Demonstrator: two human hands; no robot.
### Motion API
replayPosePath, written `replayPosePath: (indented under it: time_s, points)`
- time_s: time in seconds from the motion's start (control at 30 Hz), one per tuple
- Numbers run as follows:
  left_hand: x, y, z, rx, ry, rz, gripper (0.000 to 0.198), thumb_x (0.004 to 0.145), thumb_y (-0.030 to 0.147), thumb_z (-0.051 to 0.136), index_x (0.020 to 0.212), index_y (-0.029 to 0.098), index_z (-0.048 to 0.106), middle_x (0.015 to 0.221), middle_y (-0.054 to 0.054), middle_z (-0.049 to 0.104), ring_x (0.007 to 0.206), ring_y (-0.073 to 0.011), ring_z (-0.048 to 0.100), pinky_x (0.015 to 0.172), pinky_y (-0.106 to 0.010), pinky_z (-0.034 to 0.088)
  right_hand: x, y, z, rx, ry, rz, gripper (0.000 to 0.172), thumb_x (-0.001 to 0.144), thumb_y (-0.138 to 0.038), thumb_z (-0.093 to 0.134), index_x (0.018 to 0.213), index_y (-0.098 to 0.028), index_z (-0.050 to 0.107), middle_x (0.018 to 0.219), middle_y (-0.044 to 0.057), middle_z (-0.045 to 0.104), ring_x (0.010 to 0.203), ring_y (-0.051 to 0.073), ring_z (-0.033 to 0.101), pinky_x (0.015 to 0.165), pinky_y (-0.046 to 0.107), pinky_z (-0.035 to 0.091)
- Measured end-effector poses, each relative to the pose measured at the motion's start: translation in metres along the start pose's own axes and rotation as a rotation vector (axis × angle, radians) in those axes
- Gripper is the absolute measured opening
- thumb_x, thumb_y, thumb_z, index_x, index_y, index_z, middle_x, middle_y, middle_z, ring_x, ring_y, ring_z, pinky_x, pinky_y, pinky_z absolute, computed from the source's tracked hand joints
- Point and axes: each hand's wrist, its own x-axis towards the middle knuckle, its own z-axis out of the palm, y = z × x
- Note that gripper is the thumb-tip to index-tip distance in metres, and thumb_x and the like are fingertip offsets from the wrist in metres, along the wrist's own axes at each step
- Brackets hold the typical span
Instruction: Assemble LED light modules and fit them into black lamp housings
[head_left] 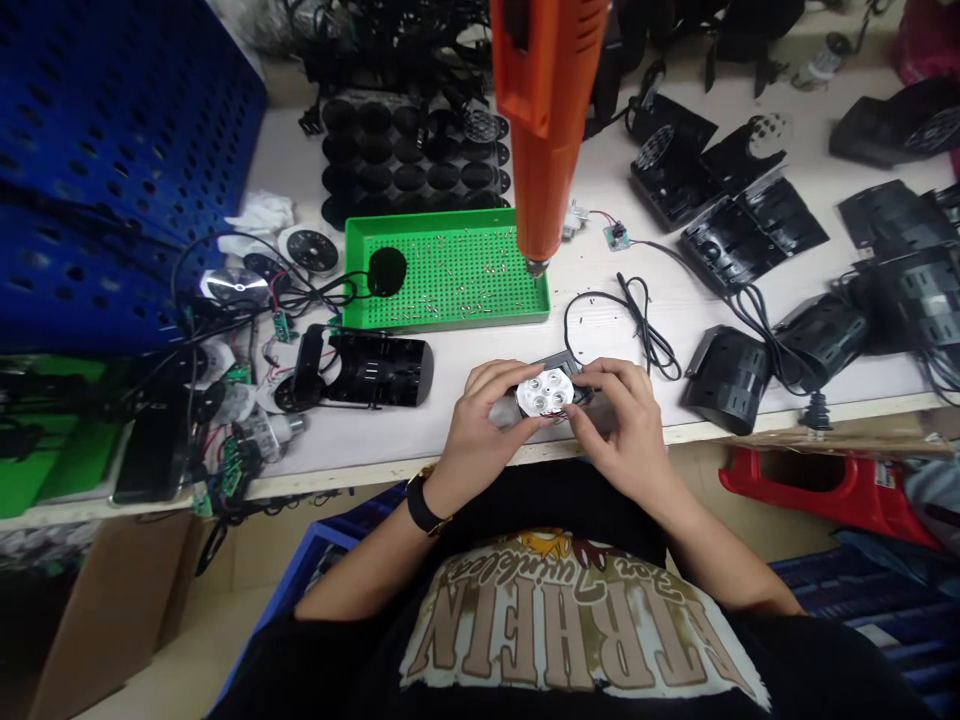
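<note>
The green tray (pixel 480 321) holds scattered screws (pixel 491 268) and, at its left end, a round black piece (pixel 387 272). An orange screwdriver (pixel 551 130) hangs tip down over the tray's right end, hiding part of it. Beyond the tray lie rows of black discs (pixel 409 178); to its left stands a blue basket (pixel 120 130). An open black lamp housing (pixel 382 370) lies just on the near side of the tray, toward its left end. Right of the tray are a small circuit board (pixel 616 236), a coiled cable (pixel 637 320) and more black housings (pixel 727 378).

The white lens disc (pixel 545 392) is on the near side of the tray's right end, above a dark part (pixel 559 362) mostly hidden by it. Its four lenses face up; being round, it shows no clear long axis. The left hand (pixel 487 420) and right hand (pixel 622 420) grip its opposite edges between thumb and fingers.
</note>
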Motion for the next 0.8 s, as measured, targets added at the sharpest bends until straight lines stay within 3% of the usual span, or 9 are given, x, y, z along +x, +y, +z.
replayPosePath:
  time_s: [0.43, 0.57, 0.7, 0.8]
  points:
    - [-0.003, -0.004, 0.003, -0.075, 0.040, -0.025, 0.046, 0.079, 0.029, 0.090, 0.122, 0.029, 0.074, 0.124, -0.006, 0.071, 0.123, -0.0257, 0.063, 0.112, -0.046, 0.048, 0.001, -0.002, 0.004, 0.009, 0.025, -0.009, 0.018, 0.094, -0.025, 0.065, 0.112, -0.022, 0.067, 0.117, 0.011, 0.066, 0.113, 0.028, 0.061, 0.097, 0.049, 0.052]
    - [-0.009, 0.000, 0.000, -0.034, 0.025, -0.023, 0.053, 0.078, 0.028, 0.091, 0.127, 0.029, 0.070, 0.132, -0.007, 0.068, 0.129, -0.0270, 0.060, 0.115, -0.048, 0.046, 0.001, -0.002, 0.001, 0.004, 0.024, -0.005, 0.018, 0.096, -0.026, 0.064, 0.113, -0.022, 0.067, 0.117, 0.010, 0.067, 0.114, 0.028, 0.062, 0.098, 0.049, 0.052]
    - [-0.009, 0.008, -0.025, 0.074, -0.025, 0.052, 0.060, 0.081, 0.034, 0.089, 0.136, 0.028, 0.064, 0.138, -0.009, 0.066, 0.133, -0.0268, 0.060, 0.116, -0.047, 0.048, 0.004, 0.004, -0.008, -0.020, 0.053, -0.003, 0.023, 0.097, -0.032, 0.063, 0.118, -0.022, 0.067, 0.118, 0.011, 0.068, 0.116, 0.029, 0.063, 0.100, 0.052, 0.052]
    - [0.007, 0.012, -0.063, 0.242, 0.015, 0.100, 0.043, 0.091, 0.035, 0.079, 0.131, 0.025, 0.066, 0.130, -0.010, 0.071, 0.124, -0.0253, 0.065, 0.110, -0.045, 0.051, 0.022, 0.010, -0.014, -0.011, 0.128, 0.007, 0.038, 0.094, -0.037, 0.067, 0.129, -0.021, 0.062, 0.123, 0.014, 0.068, 0.117, 0.032, 0.064, 0.102, 0.056, 0.053]
